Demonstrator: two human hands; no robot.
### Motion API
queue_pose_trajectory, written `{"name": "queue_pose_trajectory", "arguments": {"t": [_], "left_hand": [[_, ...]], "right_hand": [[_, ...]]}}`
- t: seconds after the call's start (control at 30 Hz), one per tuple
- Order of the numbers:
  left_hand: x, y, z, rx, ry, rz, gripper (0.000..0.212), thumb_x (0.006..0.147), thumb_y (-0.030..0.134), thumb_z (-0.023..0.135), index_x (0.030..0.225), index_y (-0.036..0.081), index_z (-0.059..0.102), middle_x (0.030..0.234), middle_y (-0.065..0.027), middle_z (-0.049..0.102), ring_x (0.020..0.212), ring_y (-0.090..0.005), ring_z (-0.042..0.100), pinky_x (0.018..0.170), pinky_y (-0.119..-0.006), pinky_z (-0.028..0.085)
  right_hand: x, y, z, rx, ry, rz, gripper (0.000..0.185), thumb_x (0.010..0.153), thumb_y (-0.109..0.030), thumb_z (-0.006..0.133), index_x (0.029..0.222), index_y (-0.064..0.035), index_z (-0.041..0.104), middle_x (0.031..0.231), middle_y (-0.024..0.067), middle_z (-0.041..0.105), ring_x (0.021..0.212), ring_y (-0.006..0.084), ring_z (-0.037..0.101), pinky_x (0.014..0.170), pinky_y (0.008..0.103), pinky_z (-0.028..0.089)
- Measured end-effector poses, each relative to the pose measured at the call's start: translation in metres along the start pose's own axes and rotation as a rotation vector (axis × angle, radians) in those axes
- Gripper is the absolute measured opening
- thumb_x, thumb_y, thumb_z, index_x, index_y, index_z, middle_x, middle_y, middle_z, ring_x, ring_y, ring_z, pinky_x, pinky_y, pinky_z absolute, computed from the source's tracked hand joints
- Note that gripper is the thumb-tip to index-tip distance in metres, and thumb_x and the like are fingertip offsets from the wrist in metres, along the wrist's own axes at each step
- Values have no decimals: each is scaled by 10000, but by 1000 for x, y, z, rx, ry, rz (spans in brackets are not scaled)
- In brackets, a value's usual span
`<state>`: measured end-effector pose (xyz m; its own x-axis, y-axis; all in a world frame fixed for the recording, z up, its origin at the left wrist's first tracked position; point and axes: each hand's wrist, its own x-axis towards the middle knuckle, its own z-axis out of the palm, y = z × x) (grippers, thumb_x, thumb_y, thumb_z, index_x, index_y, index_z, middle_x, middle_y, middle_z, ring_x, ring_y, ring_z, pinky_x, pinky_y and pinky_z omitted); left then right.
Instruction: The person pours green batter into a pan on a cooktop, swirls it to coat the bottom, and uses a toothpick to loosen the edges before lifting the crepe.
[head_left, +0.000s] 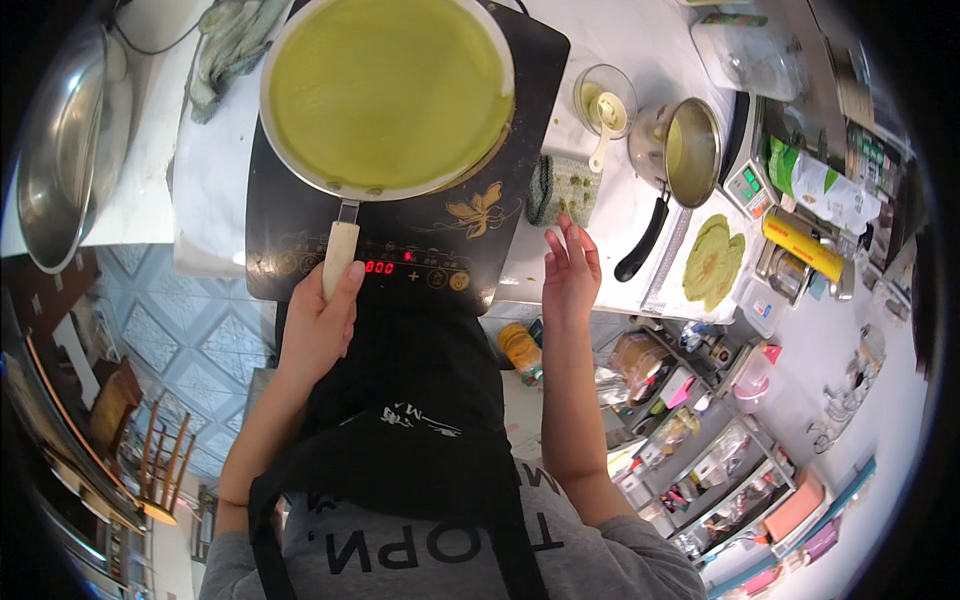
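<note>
My left hand (322, 315) grips the pale handle of a frying pan (390, 97), whose round base is covered by a thin layer of green batter or crepe. The pan sits on a black induction cooker (397, 247) with lit red digits. My right hand (572, 270) holds a thin stick (565, 199) between thumb and fingertips, over a folded cloth (577, 191) with green bits on it. Beyond the cloth, a white measuring spoon (602, 135) rests in a glass bowl (585, 86). To the right stands a steel saucepan (694, 154) with green batter inside.
A green crepe (712, 262) lies on white paper at the right, near a digital scale (750, 191) and a yellow box (802, 247). A large steel bowl (64, 150) is at the far left, a crumpled cloth (225, 56) behind the cooker's left side. Shelves (720, 480) stand below right.
</note>
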<state>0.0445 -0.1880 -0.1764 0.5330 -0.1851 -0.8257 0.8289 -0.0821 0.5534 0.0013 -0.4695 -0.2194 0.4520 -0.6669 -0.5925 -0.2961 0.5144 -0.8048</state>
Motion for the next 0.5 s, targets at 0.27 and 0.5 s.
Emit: {"name": "queue_pose_trajectory", "arguments": {"t": [0.27,0.5], "left_hand": [[1,1,0,11,-1,48,331,915,352,519,739,86,430,476,40,372,325,-43,327,283,-206,264],[1,-4,-1,-11,1,71,324,912,355,522,745,89,445,474,41,371,326,-46,333,288,-206,266]], "right_hand": [[0,25,15,-143,208,147,228,831,-249,662,861,-44,568,728,41,604,445,68,421,352,179,253],[-7,29,13,-265,164,126,283,840,-275,645,873,-5,564,708,94,633,431,93,471,352,181,283]]}}
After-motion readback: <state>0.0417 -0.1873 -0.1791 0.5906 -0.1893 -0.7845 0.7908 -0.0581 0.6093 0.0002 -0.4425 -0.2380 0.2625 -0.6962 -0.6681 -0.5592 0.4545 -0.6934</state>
